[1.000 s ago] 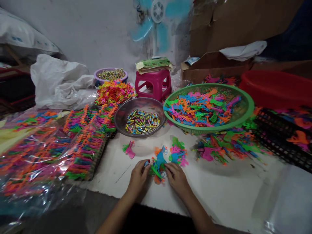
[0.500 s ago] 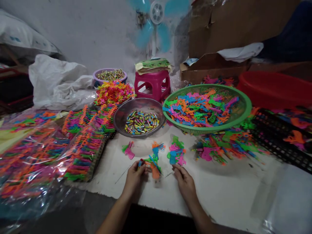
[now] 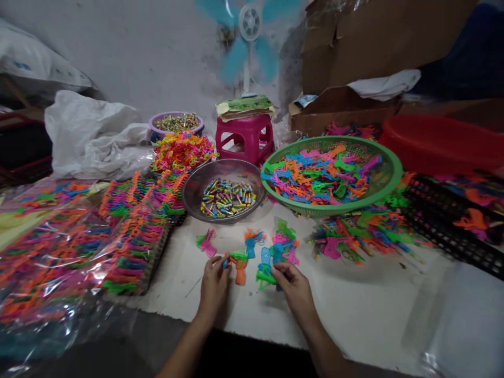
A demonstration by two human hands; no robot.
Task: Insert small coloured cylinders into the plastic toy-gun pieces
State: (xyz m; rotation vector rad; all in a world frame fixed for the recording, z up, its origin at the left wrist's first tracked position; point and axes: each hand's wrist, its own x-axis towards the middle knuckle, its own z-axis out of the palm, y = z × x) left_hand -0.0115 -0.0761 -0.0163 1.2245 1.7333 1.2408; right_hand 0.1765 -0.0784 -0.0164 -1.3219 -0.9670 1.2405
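Gripping a small orange and green toy piece (image 3: 238, 265) between fingertips, the left hand (image 3: 214, 286) rests on the white counter (image 3: 354, 310), its grip closed on that piece, with something small and dark also pinched at the fingertips, too blurred to name. The right hand (image 3: 295, 286) has its fingers curled onto a green and blue toy piece (image 3: 264, 270) lying on the counter, so its grip is closed on that one. A second ago both hands were bunched together over one tangled cluster; half a second ago the right hand lay open and apart from it. Now the cluster is split, one piece to each hand, which I judge to mean the pieces are being parted and handled singly.

Just beyond the hands lie three small loose heaps: a pink and green one (image 3: 207, 242), an orange and blue one (image 3: 252, 239) and a mixed heap (image 3: 285, 244). Behind them stands a metal bowl (image 3: 197, 184) of small coloured tubes and a green basket (image 3: 389, 181) full of toy pieces, with more spilled (image 3: 362, 236) under its rim. Bagged stacks of pieces (image 3: 129, 231) crowd the left edge. Open room lies to the right front, bare up to a clear plastic sheet (image 3: 464, 325); the near edge of the counter runs just under the wrists
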